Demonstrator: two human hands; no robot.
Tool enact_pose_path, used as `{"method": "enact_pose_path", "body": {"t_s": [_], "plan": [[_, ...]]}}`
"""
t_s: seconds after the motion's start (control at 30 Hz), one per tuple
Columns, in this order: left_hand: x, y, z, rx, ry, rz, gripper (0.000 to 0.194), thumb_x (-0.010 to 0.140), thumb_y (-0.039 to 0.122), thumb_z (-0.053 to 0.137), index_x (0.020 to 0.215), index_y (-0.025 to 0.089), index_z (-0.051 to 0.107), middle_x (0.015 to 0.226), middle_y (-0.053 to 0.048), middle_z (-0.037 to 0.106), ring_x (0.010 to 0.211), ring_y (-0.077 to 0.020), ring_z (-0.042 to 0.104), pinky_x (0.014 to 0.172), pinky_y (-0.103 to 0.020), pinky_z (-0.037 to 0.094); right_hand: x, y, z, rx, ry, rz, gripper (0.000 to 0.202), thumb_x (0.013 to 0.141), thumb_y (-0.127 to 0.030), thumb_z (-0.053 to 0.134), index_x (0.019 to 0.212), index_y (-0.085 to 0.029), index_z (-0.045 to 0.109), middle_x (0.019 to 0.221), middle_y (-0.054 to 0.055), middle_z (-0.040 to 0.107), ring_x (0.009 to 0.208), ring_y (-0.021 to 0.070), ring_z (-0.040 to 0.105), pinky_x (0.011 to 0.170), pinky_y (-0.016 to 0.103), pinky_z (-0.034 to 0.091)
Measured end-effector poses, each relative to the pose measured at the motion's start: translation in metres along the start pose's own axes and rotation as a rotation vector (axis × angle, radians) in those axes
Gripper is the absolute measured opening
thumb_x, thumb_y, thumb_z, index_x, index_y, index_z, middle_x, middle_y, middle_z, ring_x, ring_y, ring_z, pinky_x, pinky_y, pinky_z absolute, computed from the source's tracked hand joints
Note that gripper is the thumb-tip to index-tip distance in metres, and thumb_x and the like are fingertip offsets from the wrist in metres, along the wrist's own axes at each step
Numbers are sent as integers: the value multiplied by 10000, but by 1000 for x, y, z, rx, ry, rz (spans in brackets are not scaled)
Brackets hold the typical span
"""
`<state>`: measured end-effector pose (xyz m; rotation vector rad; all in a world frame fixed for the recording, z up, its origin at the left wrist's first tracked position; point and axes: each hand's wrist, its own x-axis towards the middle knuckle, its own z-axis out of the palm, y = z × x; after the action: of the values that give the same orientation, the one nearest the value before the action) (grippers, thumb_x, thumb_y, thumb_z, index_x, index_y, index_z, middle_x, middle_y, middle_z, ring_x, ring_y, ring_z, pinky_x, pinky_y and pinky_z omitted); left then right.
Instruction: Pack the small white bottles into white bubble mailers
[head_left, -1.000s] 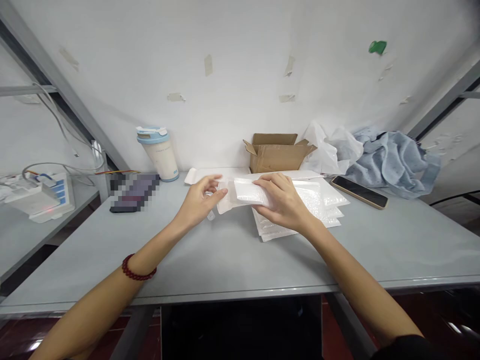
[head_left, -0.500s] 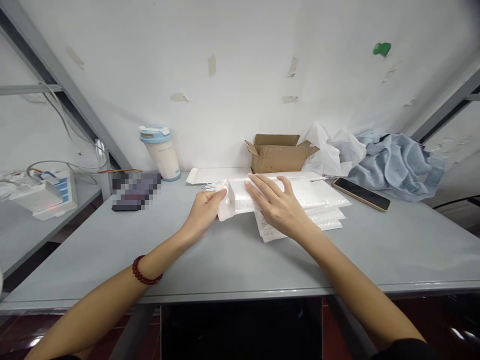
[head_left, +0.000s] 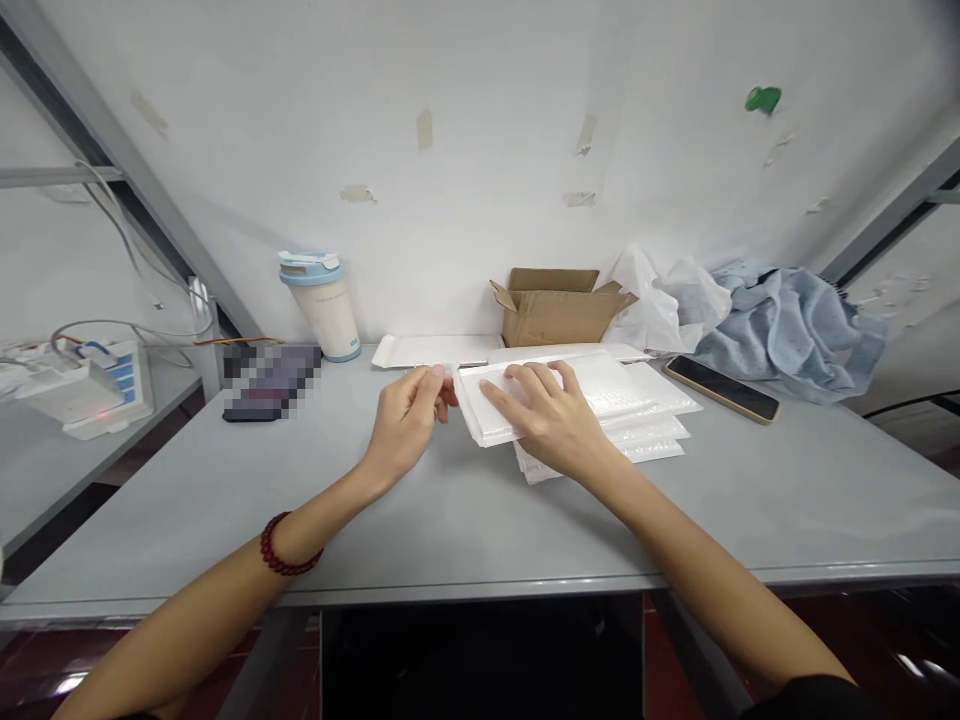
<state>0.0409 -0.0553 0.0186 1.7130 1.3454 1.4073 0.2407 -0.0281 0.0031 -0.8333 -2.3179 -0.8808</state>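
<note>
My right hand (head_left: pixel 551 405) lies across the top white bubble mailer (head_left: pixel 615 385), fingers on its upper face. Its thumb is out of sight, seemingly under the lower edge. The mailer's left end juts out past the stack, slightly tilted. Just left of that end, my left hand (head_left: pixel 409 415) is closed, thumb and fingertips pinched together. Whether anything thin is between them, I cannot make out. More bubble mailers (head_left: pixel 649 445) lie beneath the top one. Behind the hands rests a flat white piece (head_left: pixel 431 348), partly covered.
An open cardboard box (head_left: pixel 562 315) stands against the wall, with a white plastic bag (head_left: pixel 675 305) and blue cloth (head_left: pixel 795 335) to its right. A phone (head_left: pixel 724 388) lies near them. A tumbler (head_left: pixel 326 310) and a blurred dark item (head_left: pixel 270 385) are at left.
My left hand has come off the mailer's left end and pinches beside it. That end now looks flatter and squarer. My right hand stays on the mailer with its fingers more bent.
</note>
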Motion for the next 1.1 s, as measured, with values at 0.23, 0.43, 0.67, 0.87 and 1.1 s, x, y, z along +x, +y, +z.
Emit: {"method": "enact_pose_path", "body": {"t_s": [0.23, 0.43, 0.67, 0.87, 1.1], "plan": [[-3, -19, 9, 509, 33, 764, 282, 864, 124, 511, 1123, 133, 624, 1140, -159, 644, 1081, -256, 590, 887, -418, 526, 1, 5, -4, -14, 51, -27, 374, 829, -15, 397, 1106, -165, 600, 996, 90, 656, 890, 207, 563, 858, 423, 344], [-4, -33, 15, 621, 6, 947, 342, 898, 51, 411, 1174, 140, 592, 1063, -131, 710, 1042, -228, 657, 896, -375, 551, -1, 6, -5, 91, 81, -71, 294, 876, -37, 387, 947, -197, 623, 846, 23, 684, 791, 157, 594, 909, 404, 334], [-5, -21, 13, 520, 102, 705, 204, 924, 190, 466, 909, 176, 669, 747, -41, 722, 637, -141, 650, 598, -232, 497, 0, 18, -10, 137, 202, 93, 243, 931, -289, 513, 1159, -221, 564, 1019, 67, 703, 997, 225, 631, 941, 414, 318], [13, 6, 8, 165, 63, 169, 225, 844, 309, 572, 672, 170, 611, 598, -1, 624, 576, -135, 563, 536, -235, 424, 1, 40, -15, 97, 278, 228, 491, 896, -409, 569, 1340, -246, 435, 1349, 142, 550, 1291, 325, 468, 991, 474, 296], [62, 9, 38, -274, -224, -285, 201, 780, 269, 665, 626, 144, 630, 596, 0, 580, 497, -77, 439, 493, -232, 344, -9, 68, -9, 107, 72, 233, 492, 847, -410, 645, 1280, -250, 475, 1400, 170, 481, 1308, 331, 425, 995, 532, 290]]}}
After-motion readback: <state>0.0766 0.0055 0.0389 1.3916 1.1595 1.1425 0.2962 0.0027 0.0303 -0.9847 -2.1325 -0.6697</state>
